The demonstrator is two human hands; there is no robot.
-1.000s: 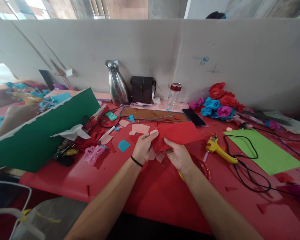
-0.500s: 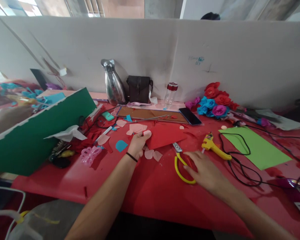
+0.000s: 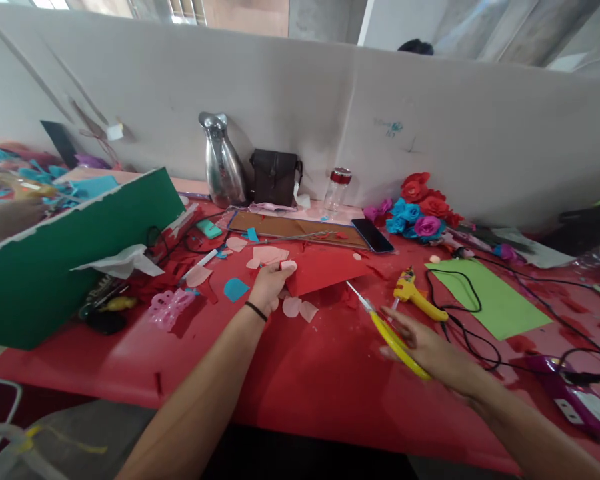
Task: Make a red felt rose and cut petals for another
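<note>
My left hand (image 3: 270,288) pinches a sheet of red paper (image 3: 325,268) at its left end, with a small pale pink paper petal (image 3: 289,266) under the thumb on top of it. In my right hand (image 3: 415,340) is a pair of yellow-handled scissors (image 3: 395,343), raised off the table, blades pointing up and left toward the red sheet's right edge. Those blades look closed, and they are apart from the paper. Pink petal pieces (image 3: 300,308) lie just below my left hand. A blue paper petal (image 3: 236,289) rests to its left.
Right of the scissors lie a yellow glue gun (image 3: 420,299), a green sheet (image 3: 490,300) and a purple power strip (image 3: 575,393). Paper flowers (image 3: 420,207), a phone (image 3: 373,235), a jar (image 3: 337,190), a black bag (image 3: 274,177) and a steel jug (image 3: 221,163) stand behind. A green board (image 3: 80,257) leans at left.
My right hand has taken hold of the scissors and lifted them from the table, turning their blades up and left. My left hand keeps its grip on the paper. The view has shifted slightly.
</note>
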